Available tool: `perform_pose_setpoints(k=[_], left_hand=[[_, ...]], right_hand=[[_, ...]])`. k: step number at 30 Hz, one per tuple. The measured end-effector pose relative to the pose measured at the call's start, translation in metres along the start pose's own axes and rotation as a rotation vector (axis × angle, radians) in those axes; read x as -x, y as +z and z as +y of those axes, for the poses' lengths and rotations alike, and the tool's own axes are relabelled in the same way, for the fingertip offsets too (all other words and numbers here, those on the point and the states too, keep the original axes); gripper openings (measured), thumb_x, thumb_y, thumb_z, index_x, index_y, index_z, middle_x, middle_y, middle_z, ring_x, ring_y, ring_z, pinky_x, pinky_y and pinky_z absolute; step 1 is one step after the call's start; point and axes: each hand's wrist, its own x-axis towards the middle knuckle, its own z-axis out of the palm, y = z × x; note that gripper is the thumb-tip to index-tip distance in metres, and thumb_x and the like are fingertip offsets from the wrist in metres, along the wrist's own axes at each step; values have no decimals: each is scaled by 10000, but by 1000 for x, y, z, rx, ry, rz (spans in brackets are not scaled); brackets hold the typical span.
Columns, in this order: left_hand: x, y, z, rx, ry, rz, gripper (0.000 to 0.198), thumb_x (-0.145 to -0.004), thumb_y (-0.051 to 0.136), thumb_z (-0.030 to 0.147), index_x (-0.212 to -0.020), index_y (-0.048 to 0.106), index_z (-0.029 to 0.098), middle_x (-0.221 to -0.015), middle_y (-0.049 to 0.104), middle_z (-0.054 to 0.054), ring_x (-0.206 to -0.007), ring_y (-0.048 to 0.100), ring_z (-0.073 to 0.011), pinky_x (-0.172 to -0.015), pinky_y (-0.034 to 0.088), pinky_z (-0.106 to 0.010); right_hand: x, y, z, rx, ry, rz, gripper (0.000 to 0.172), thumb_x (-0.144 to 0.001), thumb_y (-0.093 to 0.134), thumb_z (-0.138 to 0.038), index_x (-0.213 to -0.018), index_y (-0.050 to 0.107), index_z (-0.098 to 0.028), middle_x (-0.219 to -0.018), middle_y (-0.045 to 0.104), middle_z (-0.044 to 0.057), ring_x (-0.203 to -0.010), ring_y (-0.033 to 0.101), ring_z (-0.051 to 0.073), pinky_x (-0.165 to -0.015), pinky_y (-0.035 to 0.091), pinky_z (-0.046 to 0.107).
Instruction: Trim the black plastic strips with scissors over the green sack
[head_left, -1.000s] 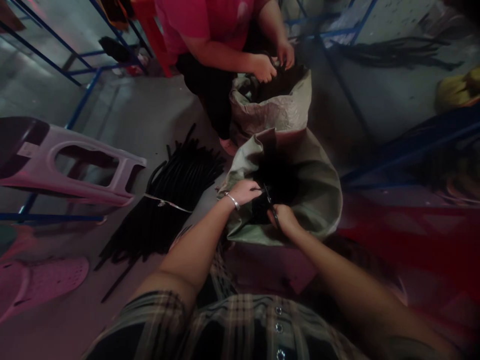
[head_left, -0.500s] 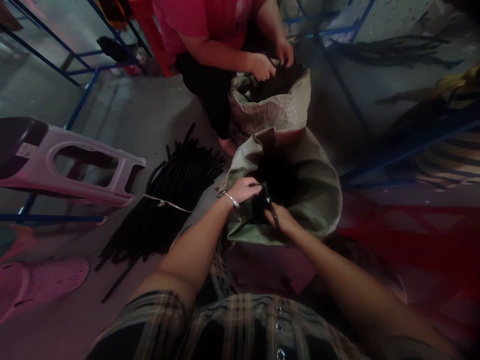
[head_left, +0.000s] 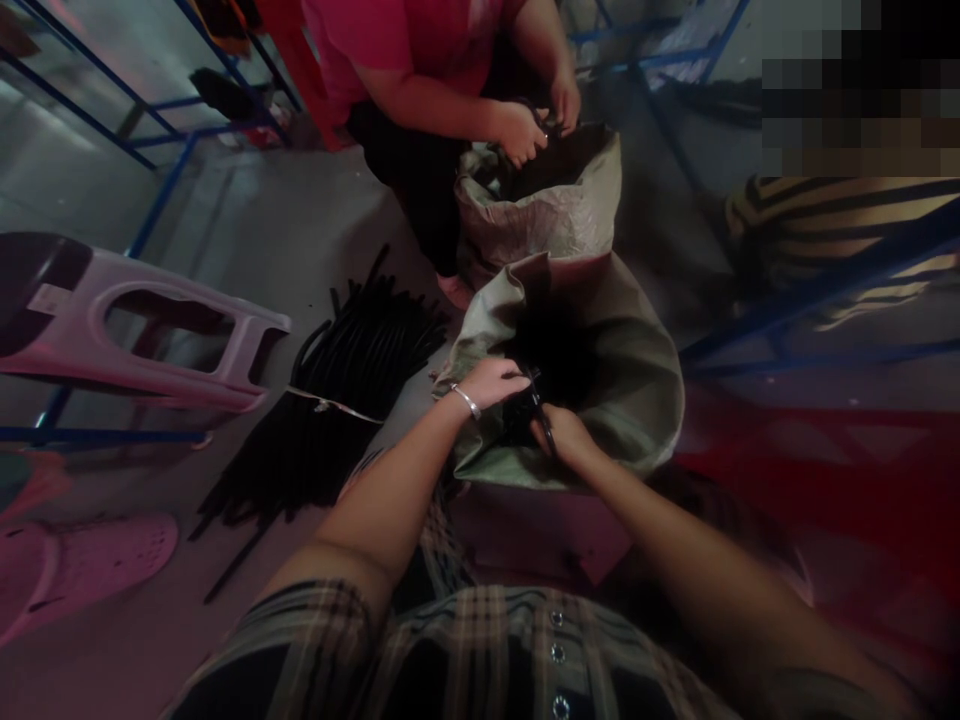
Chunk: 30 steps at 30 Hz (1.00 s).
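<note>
Centre frame, a green sack (head_left: pixel 630 380) stands open on the floor (head_left: pixel 300 230). A second sack (head_left: pixel 555 215) sits behind it, under a co-worker's hands (head_left: pixel 523 132). Left of centre lies a black bundle (head_left: pixel 337 400). At the green sack's near rim, the left hand (head_left: pixel 491 383) and right hand (head_left: pixel 564 436) both grip black strips (head_left: pixel 523 415).
</note>
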Motion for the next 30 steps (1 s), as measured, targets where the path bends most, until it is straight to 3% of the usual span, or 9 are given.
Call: perform_pose_setpoints(k=[5, 19, 26, 30], left_hand=[[0, 0, 0, -100, 66, 60, 314, -816, 503, 385, -877, 703, 151, -803, 675, -34, -740, 574, -143, -691, 406, -238], [-4, -2, -7, -95, -19, 43, 319, -800, 502, 383, -791, 693, 127, -680, 622, -19, -639, 510, -122, -602, 366, -223], [-4, 0, -5, 195, -112, 38, 248, -774, 499, 309, -807, 656, 119, -651, 607, -6, -567, 496, -98, -552, 375, -203], [-4, 4, -4, 214, -94, 2, 254, -763, 505, 324, -805, 650, 120, -630, 596, -2, -551, 506, -99, -541, 386, -203]], right_hand=[[-1, 0, 3, -13, 21, 73, 181, -796, 475, -289, -701, 567, -165, -628, 567, 20, -533, 446, 104, -517, 274, 221], [-8, 8, 13, -118, 75, 84, 216, -766, 492, -277, -596, 538, -152, -533, 478, -3, -488, 391, 82, -485, 255, 212], [-9, 9, 11, -105, 8, 5, 147, -819, 468, -271, -791, 558, -158, -747, 610, 41, -629, 496, 114, -586, 334, 212], [-6, 9, 7, -55, -20, -41, 157, -833, 477, -291, -885, 542, -159, -817, 631, 58, -677, 521, 127, -607, 340, 215]])
